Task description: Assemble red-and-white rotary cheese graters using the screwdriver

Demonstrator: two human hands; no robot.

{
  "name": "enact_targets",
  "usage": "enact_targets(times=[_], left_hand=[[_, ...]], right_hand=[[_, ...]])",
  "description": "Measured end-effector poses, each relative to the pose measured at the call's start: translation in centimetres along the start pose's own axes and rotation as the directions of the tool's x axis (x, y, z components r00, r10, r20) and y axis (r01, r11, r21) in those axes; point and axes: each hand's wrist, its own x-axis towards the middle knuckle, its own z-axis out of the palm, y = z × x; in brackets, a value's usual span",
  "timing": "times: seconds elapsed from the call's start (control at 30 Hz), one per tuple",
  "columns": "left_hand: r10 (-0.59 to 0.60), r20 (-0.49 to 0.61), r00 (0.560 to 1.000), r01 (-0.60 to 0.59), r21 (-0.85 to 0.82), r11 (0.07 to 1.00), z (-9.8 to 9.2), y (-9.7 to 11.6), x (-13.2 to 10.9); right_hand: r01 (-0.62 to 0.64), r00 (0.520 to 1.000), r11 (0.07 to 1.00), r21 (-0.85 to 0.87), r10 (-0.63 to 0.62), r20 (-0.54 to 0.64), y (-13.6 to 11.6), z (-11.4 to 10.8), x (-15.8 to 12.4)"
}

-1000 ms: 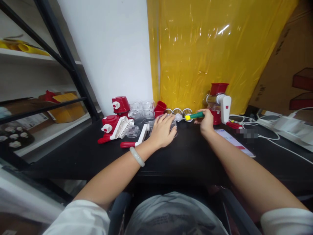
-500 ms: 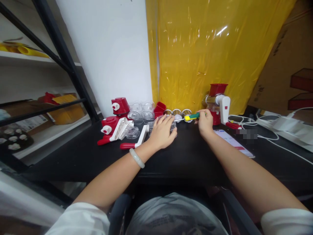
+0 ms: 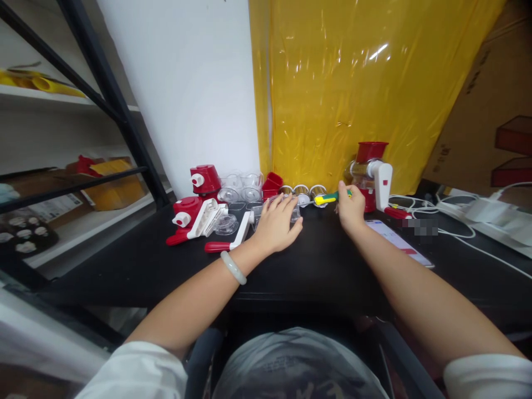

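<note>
Screwdriver (image 3: 326, 198) held roughly level, shaft toward nine o'clock, tip near clear part (image 3: 295, 212); contact unclear. Right hand (image 3: 350, 208): grip closed round green-yellow handle, probably for steering shaft. Left hand (image 3: 277, 223) drapes over clear part, thumb spread, likely bracing it against surface (image 3: 316, 271); whether fingers clamp, cannot tell. White crank (image 3: 242, 231) at part's eight o'clock. Metal drums (image 3: 302, 193) at one o'clock, perhaps set back for working room; assembled grater (image 3: 369, 183) at two.
</note>
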Motion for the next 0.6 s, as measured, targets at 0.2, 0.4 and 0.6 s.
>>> enact_targets(times=[0.2,0.4,0.6], left_hand=[[0.007,0.005,1.0,-0.007,0.008,1.0,0.15,-0.18,0.06],[0.013,0.001,1.0,-0.013,0.008,1.0,0.25,-0.29,0.04],[0.016,0.009,1.0,-0.016,0.011,1.0,0.24,-0.34,0.02]], right_hand=[[-0.087,0.996,0.992,0.089,0.084,0.041,0.02,0.03,-0.31],[-0.085,0.996,0.984,0.156,0.08,0.038,0.21,0.11,-0.25],[-0.05,0.999,0.982,0.181,0.049,0.014,0.34,0.54,0.01]])
